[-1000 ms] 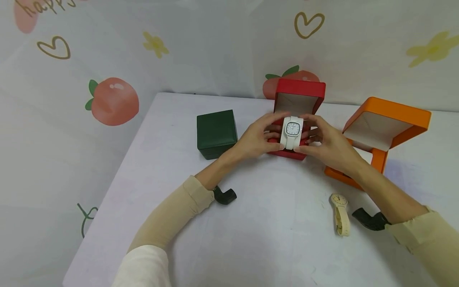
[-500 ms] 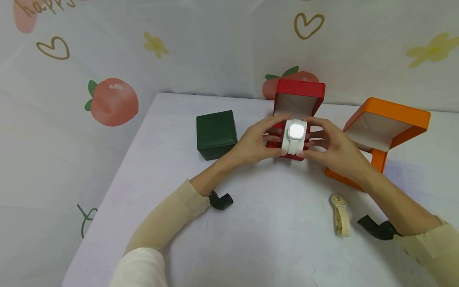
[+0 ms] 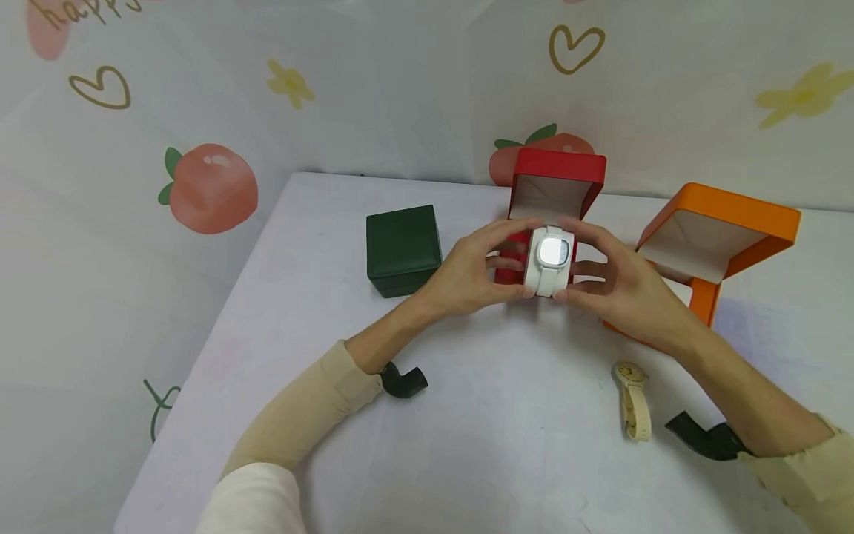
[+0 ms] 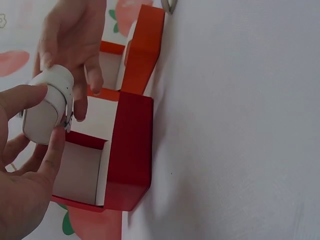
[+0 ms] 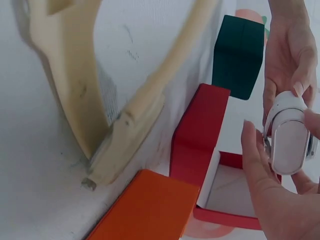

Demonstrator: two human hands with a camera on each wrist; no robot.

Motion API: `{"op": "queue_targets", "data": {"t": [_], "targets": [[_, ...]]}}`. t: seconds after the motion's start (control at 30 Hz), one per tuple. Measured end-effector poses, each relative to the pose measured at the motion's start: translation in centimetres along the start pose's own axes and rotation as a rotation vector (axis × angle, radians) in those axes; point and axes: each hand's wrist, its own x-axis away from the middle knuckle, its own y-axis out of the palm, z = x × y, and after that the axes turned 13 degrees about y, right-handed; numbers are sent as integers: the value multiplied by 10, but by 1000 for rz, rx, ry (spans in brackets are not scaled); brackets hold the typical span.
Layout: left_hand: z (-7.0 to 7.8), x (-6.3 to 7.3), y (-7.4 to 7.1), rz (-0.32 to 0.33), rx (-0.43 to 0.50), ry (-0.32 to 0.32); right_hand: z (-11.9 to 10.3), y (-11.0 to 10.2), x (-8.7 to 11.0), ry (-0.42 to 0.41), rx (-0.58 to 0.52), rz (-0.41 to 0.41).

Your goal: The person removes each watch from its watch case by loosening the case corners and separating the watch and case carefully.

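Between my two hands is a white wristwatch [image 3: 552,256] strapped round a white cushion [image 4: 40,122], its dial shining with glare. My left hand [image 3: 463,278] pinches the cushion's left end, thumb at the near edge and index finger at the far edge. At the other end my right hand [image 3: 634,297] grips it the same way. Both hold it up over the front of the open red watch box [image 3: 559,165], whose base they partly hide. In the left wrist view the red box [image 4: 131,150] lies beyond the fingers, its inside pale.
A closed green box [image 3: 402,245] stands left of my left hand. To the right, an orange box [image 3: 740,211] has its lid up, partly behind my right hand. A cream watch [image 3: 632,400] lies on the white table [image 3: 480,445]. Black wrist mounts [image 3: 405,382] hang under my forearms.
Both hands have drawn the watch and cushion up out of the red box and a little toward me. Glare now covers the dial. The boxes and the cream watch have stayed put.
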Motion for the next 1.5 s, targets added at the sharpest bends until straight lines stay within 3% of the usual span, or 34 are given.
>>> {"op": "queue_targets", "data": {"t": [0.2,0.33,0.6,1.13,1.5], "targets": [[4,3,4,-16,-52,13,0,5,4,-50,-2,3],[11,6,9,-14,-76,12,-4,10,10,-34,-6,23],[20,15,15,18,10,34,-11,23,22,-13,-40,71],[22,20,14,-15,20,13,-11,27,30,8,29,91],[20,23,15,5,46,41,-5,27,31,-7,-1,116]]}}
